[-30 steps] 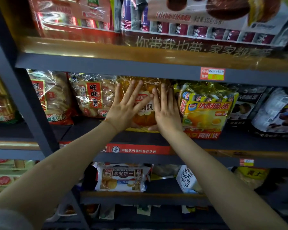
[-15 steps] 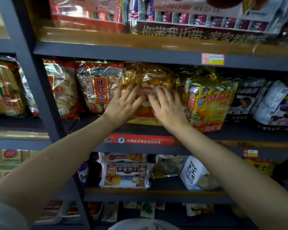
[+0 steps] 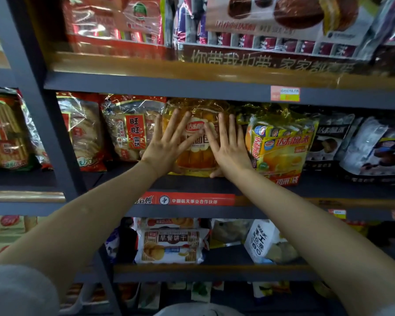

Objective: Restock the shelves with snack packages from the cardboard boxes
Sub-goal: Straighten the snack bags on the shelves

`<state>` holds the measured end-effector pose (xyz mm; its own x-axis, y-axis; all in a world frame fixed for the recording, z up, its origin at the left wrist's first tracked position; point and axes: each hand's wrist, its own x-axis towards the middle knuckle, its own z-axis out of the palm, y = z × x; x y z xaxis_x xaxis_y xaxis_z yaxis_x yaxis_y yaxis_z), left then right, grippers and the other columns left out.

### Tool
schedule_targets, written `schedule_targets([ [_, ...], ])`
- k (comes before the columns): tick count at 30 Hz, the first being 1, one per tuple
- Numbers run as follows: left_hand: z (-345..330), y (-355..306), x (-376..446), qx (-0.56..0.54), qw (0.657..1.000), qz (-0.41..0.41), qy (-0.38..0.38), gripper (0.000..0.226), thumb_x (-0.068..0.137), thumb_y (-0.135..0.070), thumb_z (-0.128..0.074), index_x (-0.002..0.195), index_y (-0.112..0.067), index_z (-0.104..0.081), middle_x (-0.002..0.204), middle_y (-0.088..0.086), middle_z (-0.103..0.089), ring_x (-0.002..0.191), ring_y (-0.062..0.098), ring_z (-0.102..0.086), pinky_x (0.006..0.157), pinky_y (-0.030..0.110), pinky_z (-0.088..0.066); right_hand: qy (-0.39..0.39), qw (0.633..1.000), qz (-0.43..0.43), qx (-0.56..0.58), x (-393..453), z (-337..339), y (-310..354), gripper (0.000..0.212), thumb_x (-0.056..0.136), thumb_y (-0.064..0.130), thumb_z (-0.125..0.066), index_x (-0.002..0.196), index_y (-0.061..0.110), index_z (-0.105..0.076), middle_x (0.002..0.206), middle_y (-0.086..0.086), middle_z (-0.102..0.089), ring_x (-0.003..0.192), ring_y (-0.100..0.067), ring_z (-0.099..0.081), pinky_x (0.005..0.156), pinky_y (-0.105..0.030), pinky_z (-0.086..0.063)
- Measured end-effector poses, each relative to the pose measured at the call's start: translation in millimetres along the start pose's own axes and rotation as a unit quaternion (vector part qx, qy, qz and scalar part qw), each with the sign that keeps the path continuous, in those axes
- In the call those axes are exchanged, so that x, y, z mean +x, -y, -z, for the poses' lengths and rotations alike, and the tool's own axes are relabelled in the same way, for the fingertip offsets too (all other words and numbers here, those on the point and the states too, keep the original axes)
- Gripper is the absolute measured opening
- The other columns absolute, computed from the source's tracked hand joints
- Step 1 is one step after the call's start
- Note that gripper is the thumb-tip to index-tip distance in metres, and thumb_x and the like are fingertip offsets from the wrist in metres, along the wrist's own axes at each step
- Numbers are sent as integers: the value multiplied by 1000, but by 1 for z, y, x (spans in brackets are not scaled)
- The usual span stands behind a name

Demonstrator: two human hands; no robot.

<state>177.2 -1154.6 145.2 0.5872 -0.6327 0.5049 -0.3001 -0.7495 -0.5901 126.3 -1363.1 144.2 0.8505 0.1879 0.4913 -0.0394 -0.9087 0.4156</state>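
Both hands lie flat against the front of an orange bread bag (image 3: 197, 142) that stands upright on the middle shelf (image 3: 214, 185) of a dark metal rack. The left hand (image 3: 167, 144) covers the bag's left half, its fingers straight and spread apart, pointing up and slightly right. The right hand (image 3: 228, 147) covers the right half, fingers also straight and a little apart, with the thumb down near the bag's bottom edge. The two index fingers nearly meet over the red label in the middle of the bag. Just left of the bag stands a rice cracker bag (image 3: 132, 126) with a red label, and just right of it a yellow cake bag (image 3: 281, 144), leaning a little. Farther right sit dark packages (image 3: 363, 144). A price tag (image 3: 285, 93) hangs on the edge of the shelf above. On the shelf below lies a biscuit pack (image 3: 171, 246), and right of it a white bag (image 3: 261, 241), tilted.
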Motion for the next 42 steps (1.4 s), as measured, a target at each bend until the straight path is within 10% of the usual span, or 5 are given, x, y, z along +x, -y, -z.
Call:
schedule_targets([
  [14,18,-23,1,-75,995,49,37,128,80,-67,-69,158,-23,22,160,26,31,148,53,18,117,74,-4,-90,992,-28,78,-16,13,19,94,78,25,-80,155,8,-28,160,-29,-21,148,-47,-18,117,-57,-21],
  [19,48,-58,-2,-139,983,117,28,103,85,-71,-55,161,-16,-12,165,27,13,152,51,5,118,70,-3,-274,917,13,291,-63,35,-17,29,87,10,-62,114,5,-68,123,-18,-60,113,-35,-55,94,-44,-51],
  [23,72,-108,3,-249,956,143,-54,67,88,-51,-49,136,-5,-53,145,28,-46,133,48,-45,104,66,-42,-345,824,-152,423,-96,33,-83,24,87,5,-58,110,1,-61,107,-9,-55,100,-24,-55,84,-29,-47],
  [31,113,-187,38,-597,730,322,88,95,84,-53,-74,154,-13,-24,151,12,-44,132,32,-49,97,40,-46,109,727,-319,599,-120,-16,-179,60,90,42,-68,137,20,-39,140,-2,-51,123,-22,-52,97,-38,-44],
  [42,110,-182,54,-527,743,410,46,59,91,-30,-74,133,-4,-40,135,17,-48,114,37,-55,79,32,-40,49,800,-255,541,-102,-39,-162,62,92,40,-68,141,9,-44,141,-15,-49,128,-33,-51,99,-40,-45],
])
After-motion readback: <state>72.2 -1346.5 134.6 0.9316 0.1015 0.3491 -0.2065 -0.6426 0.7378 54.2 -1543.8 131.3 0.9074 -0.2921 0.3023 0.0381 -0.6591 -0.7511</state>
